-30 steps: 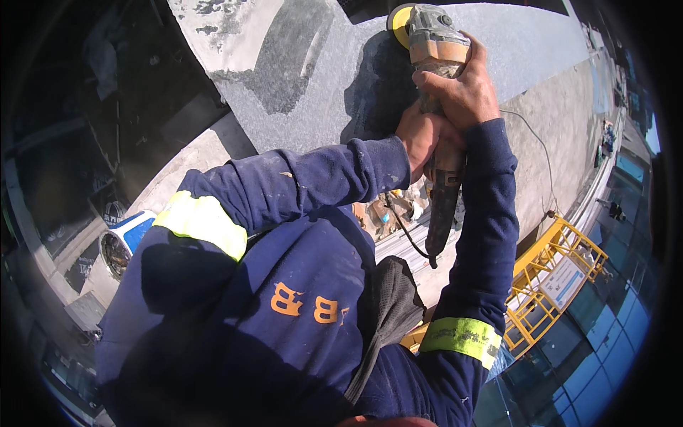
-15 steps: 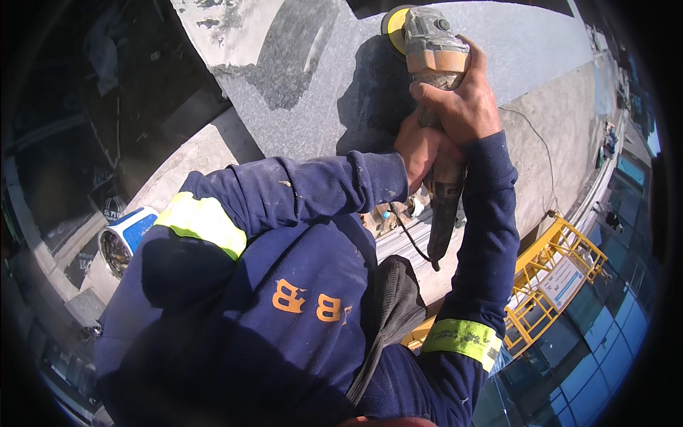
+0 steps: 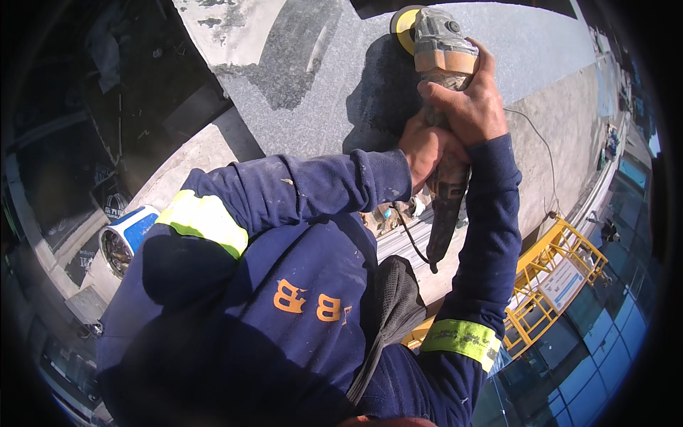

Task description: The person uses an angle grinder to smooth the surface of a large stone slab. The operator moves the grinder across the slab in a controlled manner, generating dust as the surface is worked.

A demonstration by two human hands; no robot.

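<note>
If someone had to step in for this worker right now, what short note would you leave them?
Right hand: clamped around the front of the angle grinder, just behind its head.
Left hand: gripping the grinder's rear handle.
Grinder: its yellow disc is against the grey granite slab; the cord hangs down below the handle.
Done: cannot tell how much of the slab has been worked.
Left: the disc sits near the slab's far edge, and most of the surface lies to either side of it.

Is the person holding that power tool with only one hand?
No: both the left hand and the right hand grip the angle grinder, one on its body and one lower on its handle.
</note>
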